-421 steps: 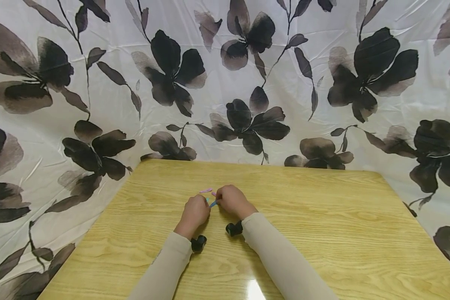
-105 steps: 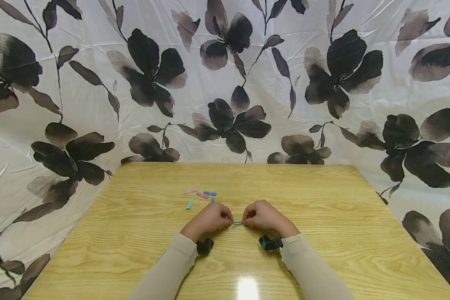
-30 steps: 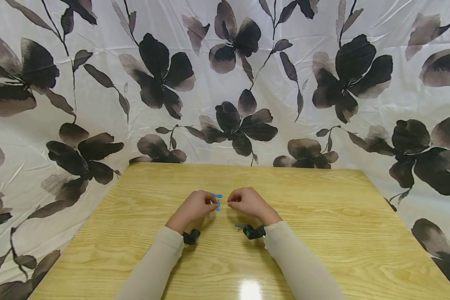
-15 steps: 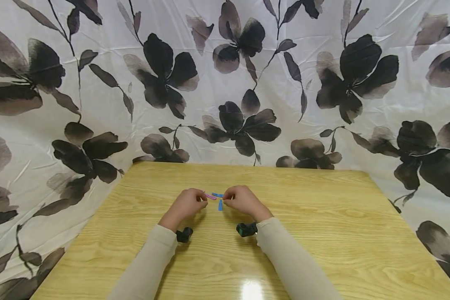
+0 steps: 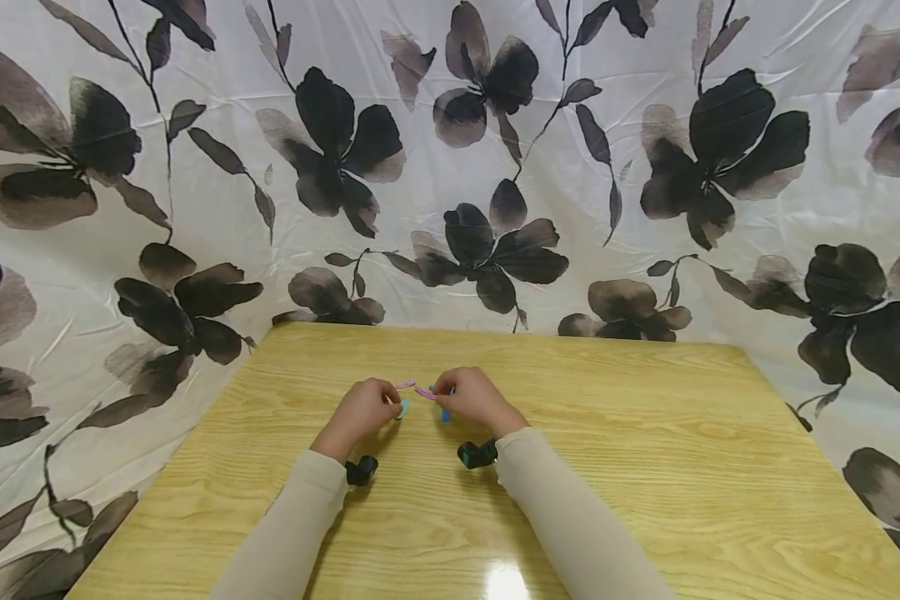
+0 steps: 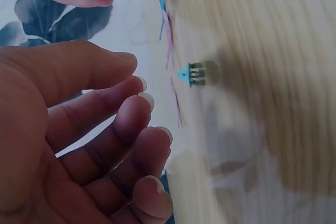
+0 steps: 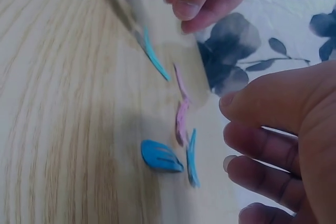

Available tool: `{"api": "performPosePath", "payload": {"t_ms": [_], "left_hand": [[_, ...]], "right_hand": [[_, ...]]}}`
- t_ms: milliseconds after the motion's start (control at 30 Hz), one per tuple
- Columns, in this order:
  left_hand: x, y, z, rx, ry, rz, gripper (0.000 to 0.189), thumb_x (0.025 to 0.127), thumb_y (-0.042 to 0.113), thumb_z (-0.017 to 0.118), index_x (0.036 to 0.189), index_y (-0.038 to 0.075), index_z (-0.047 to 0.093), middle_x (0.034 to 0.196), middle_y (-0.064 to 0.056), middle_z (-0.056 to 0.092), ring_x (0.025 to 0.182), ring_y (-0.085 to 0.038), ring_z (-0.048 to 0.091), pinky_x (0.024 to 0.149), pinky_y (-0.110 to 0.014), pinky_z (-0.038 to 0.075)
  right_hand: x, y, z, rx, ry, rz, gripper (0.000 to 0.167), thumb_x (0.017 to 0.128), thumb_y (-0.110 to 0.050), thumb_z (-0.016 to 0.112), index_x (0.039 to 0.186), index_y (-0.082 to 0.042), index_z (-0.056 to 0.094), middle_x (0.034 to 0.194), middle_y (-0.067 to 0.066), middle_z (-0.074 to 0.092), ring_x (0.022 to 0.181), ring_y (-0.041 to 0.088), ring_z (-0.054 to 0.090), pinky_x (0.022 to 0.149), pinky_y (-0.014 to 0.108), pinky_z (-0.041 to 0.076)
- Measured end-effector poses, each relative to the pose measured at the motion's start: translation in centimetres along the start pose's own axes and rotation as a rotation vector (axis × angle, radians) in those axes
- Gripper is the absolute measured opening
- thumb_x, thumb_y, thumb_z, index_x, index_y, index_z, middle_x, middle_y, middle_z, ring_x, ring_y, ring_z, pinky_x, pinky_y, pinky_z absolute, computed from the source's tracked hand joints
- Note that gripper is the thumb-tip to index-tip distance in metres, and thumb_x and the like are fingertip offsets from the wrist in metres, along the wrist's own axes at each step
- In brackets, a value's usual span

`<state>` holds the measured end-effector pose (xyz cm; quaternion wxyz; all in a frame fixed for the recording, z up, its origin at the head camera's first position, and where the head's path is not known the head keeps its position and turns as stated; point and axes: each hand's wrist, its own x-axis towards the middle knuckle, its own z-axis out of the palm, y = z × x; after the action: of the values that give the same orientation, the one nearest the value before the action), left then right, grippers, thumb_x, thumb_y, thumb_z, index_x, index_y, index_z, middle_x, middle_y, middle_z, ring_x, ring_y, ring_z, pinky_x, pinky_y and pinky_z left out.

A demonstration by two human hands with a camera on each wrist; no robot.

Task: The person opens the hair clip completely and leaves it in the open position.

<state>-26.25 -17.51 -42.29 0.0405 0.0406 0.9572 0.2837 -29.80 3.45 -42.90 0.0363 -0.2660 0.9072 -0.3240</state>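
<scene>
Several snap hair clips lie on the table, between and just beyond both hands. My left hand (image 5: 363, 412) hovers beside the teal hair clip (image 5: 403, 408), fingers loosely curved and holding nothing in the left wrist view. Farther back are a light pink hair clip (image 5: 405, 384) and a darker pink hair clip (image 5: 425, 393). My right hand (image 5: 474, 398) is over the blue hair clips, its thumb and fingers apart. It partly covers them in the head view; the right wrist view shows one blue clip (image 7: 159, 156) flat and another blue clip (image 7: 192, 161) beside it.
The wood-grain table (image 5: 645, 467) stretches around the hands, farthest to the right. A floral curtain (image 5: 607, 167) hangs behind its back edge. Each wrist wears a small black camera, the left camera (image 5: 362, 472) and the right camera (image 5: 477, 454), close above the tabletop.
At 3.5 s ago both hands pinched a greyish clip-like piece; it lay by the right wrist 1 s ago and is now out of sight. The hands have since moved apart, uncovering the pink and teal clips.
</scene>
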Motion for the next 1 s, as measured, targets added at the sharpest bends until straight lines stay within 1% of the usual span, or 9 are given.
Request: {"api": "performPosePath", "payload": {"t_ms": [100, 300, 533, 600, 667, 733, 833, 867, 1000], "left_hand": [[0.0, -0.4, 0.0, 0.016, 0.019, -0.008, 0.016, 0.089, 0.022, 0.067, 0.094, 0.007, 0.071, 0.082, -0.005, 0.064, 0.068, -0.017, 0.055, 0.061, -0.029, 0.044], [-0.1, -0.9, 0.1, 0.008, 0.031, -0.046, 0.014, 0.088, 0.021, 0.069, 0.091, 0.007, 0.071, 0.083, -0.005, 0.066, 0.068, -0.018, 0.056, 0.061, -0.029, 0.044], [-0.2, -1.0, 0.4, 0.0, 0.037, -0.08, 0.017, 0.088, 0.023, 0.07, 0.088, 0.005, 0.071, 0.087, -0.007, 0.069, 0.069, -0.018, 0.057, 0.062, -0.029, 0.046], [-0.2, -0.8, 0.5, -0.003, 0.045, -0.091, 0.017, 0.087, 0.023, 0.071, 0.085, 0.005, 0.071, 0.083, -0.005, 0.068, 0.067, -0.018, 0.056, 0.061, -0.028, 0.045], [-0.3, -0.7, 0.5, -0.002, 0.062, -0.095, 0.017, 0.086, 0.022, 0.072, 0.079, 0.006, 0.07, 0.075, -0.003, 0.066, 0.063, -0.017, 0.053, 0.058, -0.027, 0.043], [-0.3, -0.6, 0.7, -0.009, 0.071, -0.101, 0.021, 0.085, 0.021, 0.072, 0.07, 0.007, 0.066, 0.063, 0.0, 0.058, 0.056, -0.015, 0.048, 0.054, -0.025, 0.038], [-0.4, -0.5, 0.9, -0.025, 0.078, -0.107, 0.033, 0.084, 0.02, 0.072, 0.056, 0.011, 0.055, 0.05, 0.004, 0.042, 0.047, -0.012, 0.036, 0.048, -0.024, 0.03], [-0.4, -0.5, 1.0, -0.031, 0.077, -0.114, 0.037, 0.083, 0.02, 0.071, 0.054, 0.012, 0.051, 0.048, 0.005, 0.037, 0.046, -0.011, 0.032, 0.047, -0.024, 0.028], [-0.4, -0.4, 1.4, -0.009, 0.078, -0.117, 0.037, 0.083, 0.022, 0.071, 0.054, 0.013, 0.052, 0.049, 0.004, 0.041, 0.047, -0.012, 0.035, 0.048, -0.025, 0.03]], "right_hand": [[0.4, -0.3, 0.4, -0.014, 0.005, 0.001, 0.013, 0.091, -0.018, 0.065, 0.099, -0.012, 0.073, 0.089, -0.003, 0.069, 0.08, 0.011, 0.058, 0.077, 0.03, 0.049], [1.1, -0.7, 1.4, -0.031, -0.002, -0.013, 0.014, 0.091, -0.017, 0.066, 0.1, -0.01, 0.074, 0.091, 0.0, 0.069, 0.084, 0.013, 0.06, 0.079, 0.031, 0.05], [1.8, -1.1, 2.2, -0.071, -0.006, -0.031, 0.018, 0.091, -0.016, 0.067, 0.105, -0.008, 0.073, 0.098, 0.003, 0.071, 0.091, 0.017, 0.065, 0.082, 0.033, 0.052], [2.0, -1.2, 2.3, -0.098, 0.0, -0.039, 0.017, 0.091, -0.016, 0.067, 0.105, -0.008, 0.073, 0.098, 0.004, 0.072, 0.09, 0.017, 0.065, 0.082, 0.032, 0.052], [2.3, -1.3, 2.5, -0.132, 0.008, -0.046, 0.017, 0.091, -0.016, 0.067, 0.105, -0.009, 0.074, 0.096, 0.003, 0.072, 0.088, 0.016, 0.064, 0.08, 0.03, 0.051], [2.5, -1.5, 2.7, -0.165, 0.012, -0.049, 0.017, 0.091, -0.017, 0.067, 0.104, -0.01, 0.074, 0.095, 0.002, 0.071, 0.085, 0.014, 0.063, 0.078, 0.029, 0.051], [2.9, -1.7, 3.0, -0.206, 0.014, -0.045, 0.016, 0.091, -0.019, 0.067, 0.103, -0.011, 0.075, 0.093, 0.001, 0.071, 0.082, 0.014, 0.062, 0.076, 0.028, 0.051], [3.1, -1.7, 3.2, -0.215, 0.014, -0.041, 0.017, 0.092, -0.02, 0.067, 0.104, -0.012, 0.075, 0.093, 0.001, 0.071, 0.083, 0.014, 0.062, 0.076, 0.028, 0.051], [3.3, -1.9, 3.7, -0.255, 0.013, -0.027, 0.018, 0.092, -0.022, 0.065, 0.104, -0.014, 0.075, 0.096, 0.0, 0.072, 0.087, 0.014, 0.064, 0.078, 0.03, 0.052]]}}
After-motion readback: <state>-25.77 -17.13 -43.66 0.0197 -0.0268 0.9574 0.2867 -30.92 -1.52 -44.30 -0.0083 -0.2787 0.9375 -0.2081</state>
